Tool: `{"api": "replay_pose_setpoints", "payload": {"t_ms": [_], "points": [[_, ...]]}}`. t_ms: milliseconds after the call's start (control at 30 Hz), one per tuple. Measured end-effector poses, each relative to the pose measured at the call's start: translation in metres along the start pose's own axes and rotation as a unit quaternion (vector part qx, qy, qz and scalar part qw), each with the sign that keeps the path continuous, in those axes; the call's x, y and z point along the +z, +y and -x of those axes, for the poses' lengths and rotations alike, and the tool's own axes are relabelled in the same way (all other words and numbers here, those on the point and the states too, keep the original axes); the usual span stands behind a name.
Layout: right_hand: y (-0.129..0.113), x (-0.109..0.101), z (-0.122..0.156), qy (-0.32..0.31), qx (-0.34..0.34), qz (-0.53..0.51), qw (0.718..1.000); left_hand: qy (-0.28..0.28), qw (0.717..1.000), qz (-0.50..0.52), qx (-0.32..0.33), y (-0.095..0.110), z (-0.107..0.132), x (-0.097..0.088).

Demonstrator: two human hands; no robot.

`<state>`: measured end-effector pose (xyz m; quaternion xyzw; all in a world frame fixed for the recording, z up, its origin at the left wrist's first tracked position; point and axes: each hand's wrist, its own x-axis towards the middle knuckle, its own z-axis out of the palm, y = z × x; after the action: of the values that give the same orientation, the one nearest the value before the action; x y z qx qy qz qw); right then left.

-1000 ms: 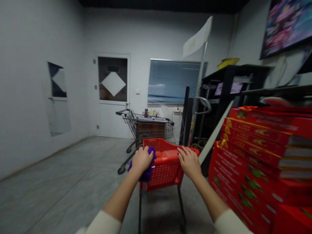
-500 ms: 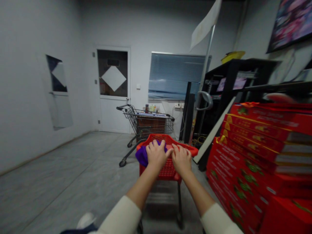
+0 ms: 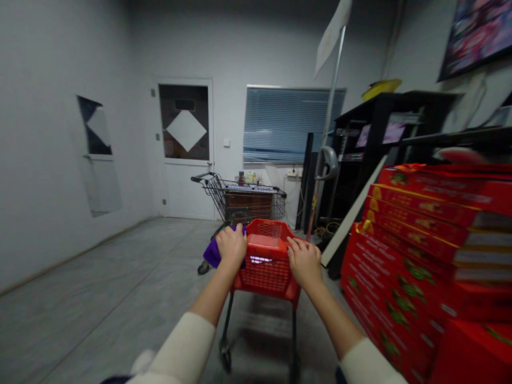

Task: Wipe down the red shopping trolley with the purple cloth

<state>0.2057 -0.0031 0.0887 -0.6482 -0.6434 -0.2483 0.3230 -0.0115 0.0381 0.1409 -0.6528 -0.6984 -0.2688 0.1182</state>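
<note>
At seven o'clock, the left hand (image 3: 232,248) hides part of the soft purple cloth (image 3: 212,254). Two o'clock: the black-framed wall screen (image 3: 480,40), cut off. Four o'clock: the stacked red cardboard boxes (image 3: 418,314), lettering (image 3: 370,282) blurred.

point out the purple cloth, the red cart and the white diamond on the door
purple cloth (image 3: 212,254): head view, on the part sticking out beside the left hand (image 3: 232,246)
red cart (image 3: 265,275): head view, on the basket's near mesh wall
white diamond (image 3: 186,130): head view, on its middle

One head-worn view, forward-down over red cart (image 3: 264,274)
</note>
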Motion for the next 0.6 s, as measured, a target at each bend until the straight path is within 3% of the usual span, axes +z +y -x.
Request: {"api": "replay_pose_setpoints", "payload": {"t_ms": [67,167,300,467,600], "points": [[-0.006,-0.001,0.000,0.006,0.002,-0.002,1.000,0.005,1.000,0.007,0.001,0.012,0.007,0.001],[-0.006,-0.002,0.000,0.006,0.005,-0.005,1.000,-0.013,0.998,0.036,0.055,0.024,0.016,0.000],[0.001,-0.003,0.000,0.002,-0.002,-0.022,1.000,-0.022,0.989,0.064,0.133,0.015,0.013,-0.003],[-0.001,0.000,0.000,0.013,-0.002,-0.051,0.999,-0.035,0.995,0.057,0.075,-0.017,-0.010,-0.002],[-0.010,0.004,0.000,0.034,0.003,-0.069,0.997,-0.011,0.999,0.044,0.003,-0.014,-0.010,0.001]]}}
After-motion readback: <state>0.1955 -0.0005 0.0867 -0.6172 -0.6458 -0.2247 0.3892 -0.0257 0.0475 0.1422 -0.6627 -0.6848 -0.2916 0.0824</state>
